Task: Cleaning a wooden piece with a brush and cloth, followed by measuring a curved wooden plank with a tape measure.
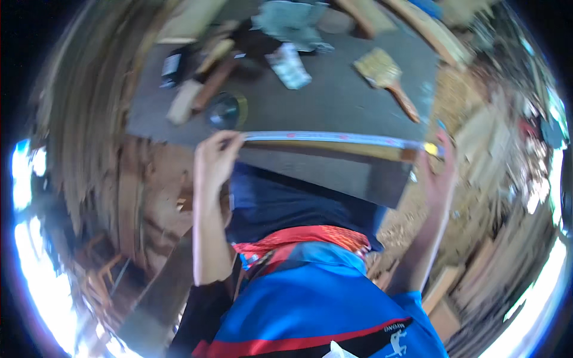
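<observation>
A pale tape measure (325,138) is pulled out straight across the near part of a dark grey work table (334,113). My left hand (215,158) pinches its left end, thumb against fingers. At the other end, my right hand (439,173) grips the tape measure around a small yellow part, with some fingers blurred. Just under the tape runs a narrow strip of wood (322,147), mostly parallel to it; I cannot tell whether they touch. Beyond my left hand lies a round, see-through object (225,111) with a yellowish rim.
A wide brush (379,69) with a brown handle lies on the table's right side. Farther back are a grey-green cloth (291,24) and a patterned packet (289,65). Wooden-handled tools (209,86) lie at left. Long timber boards (89,107) stand along the left; wood scraps (444,286) litter the right.
</observation>
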A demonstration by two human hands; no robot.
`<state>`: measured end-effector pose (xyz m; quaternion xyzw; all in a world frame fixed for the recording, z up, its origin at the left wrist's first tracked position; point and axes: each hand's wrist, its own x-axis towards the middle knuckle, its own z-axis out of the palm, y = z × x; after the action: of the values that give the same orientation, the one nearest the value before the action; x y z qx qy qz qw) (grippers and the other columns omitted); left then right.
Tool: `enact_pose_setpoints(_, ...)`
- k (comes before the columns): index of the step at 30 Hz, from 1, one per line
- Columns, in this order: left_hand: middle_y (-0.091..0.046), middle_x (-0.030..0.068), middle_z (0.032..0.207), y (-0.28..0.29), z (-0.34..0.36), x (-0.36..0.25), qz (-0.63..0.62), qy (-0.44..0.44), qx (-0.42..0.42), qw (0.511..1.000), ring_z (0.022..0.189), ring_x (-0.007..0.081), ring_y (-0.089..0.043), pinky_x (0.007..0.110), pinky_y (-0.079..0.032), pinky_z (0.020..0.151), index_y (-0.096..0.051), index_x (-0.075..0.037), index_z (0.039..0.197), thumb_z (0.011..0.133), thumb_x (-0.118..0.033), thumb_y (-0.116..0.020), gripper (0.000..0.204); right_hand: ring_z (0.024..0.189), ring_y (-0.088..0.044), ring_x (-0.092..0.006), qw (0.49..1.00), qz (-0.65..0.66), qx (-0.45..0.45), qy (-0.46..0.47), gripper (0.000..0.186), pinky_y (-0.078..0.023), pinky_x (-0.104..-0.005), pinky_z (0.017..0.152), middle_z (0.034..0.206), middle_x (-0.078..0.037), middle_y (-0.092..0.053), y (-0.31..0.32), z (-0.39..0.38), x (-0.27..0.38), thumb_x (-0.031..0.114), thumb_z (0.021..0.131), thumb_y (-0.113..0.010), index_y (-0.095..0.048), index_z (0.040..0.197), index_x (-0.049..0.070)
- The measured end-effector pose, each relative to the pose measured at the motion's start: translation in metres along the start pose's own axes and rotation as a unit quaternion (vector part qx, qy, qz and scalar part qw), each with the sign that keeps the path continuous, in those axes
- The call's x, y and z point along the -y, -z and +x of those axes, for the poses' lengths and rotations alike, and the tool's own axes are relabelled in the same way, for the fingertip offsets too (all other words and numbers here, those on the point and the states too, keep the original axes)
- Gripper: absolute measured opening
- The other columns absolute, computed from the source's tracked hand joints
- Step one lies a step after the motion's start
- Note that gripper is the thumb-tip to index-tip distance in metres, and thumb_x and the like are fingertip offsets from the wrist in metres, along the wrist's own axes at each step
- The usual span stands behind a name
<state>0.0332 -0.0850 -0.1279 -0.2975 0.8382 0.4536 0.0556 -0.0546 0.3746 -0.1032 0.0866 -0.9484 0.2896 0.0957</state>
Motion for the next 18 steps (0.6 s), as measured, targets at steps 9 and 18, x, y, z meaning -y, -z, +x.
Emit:
enact_pose_setpoints(9,-0.075,0.0082,0.101,-0.005,-0.014,-0.018,0.122,-0.094,-0.06,0.986,0.082,0.0287,-0.073,0.042,-0.056,0.077,-0.078,-0.012,0.099,0.093,-0.032,-0.078,0.021,0.111,-0.062,-0.0291,0.99,-0.004,-0.138,0.024,0.029,-0.05,-0.0424,0.093,0.116,-0.012,-0.065,-0.039,0.004,0.001,0.011,0.091,-0.081,-0.069,0.117,0.006)
enact_pose_setpoints(18,-0.078,0.0088,0.104,0.003,-0.011,-0.024,0.1,-0.108,-0.042,0.988,0.077,0.0192,-0.074,0.033,-0.056,0.072,-0.074,-0.007,0.118,0.096,-0.023,-0.077,0.027,0.1,-0.062,-0.0278,0.978,0.005,-0.205,0.019,0.02,-0.05,-0.0408,0.085,0.102,-0.01,-0.064,-0.045,0.003,0.005,0.01,0.089,-0.084,-0.069,0.103,0.006)
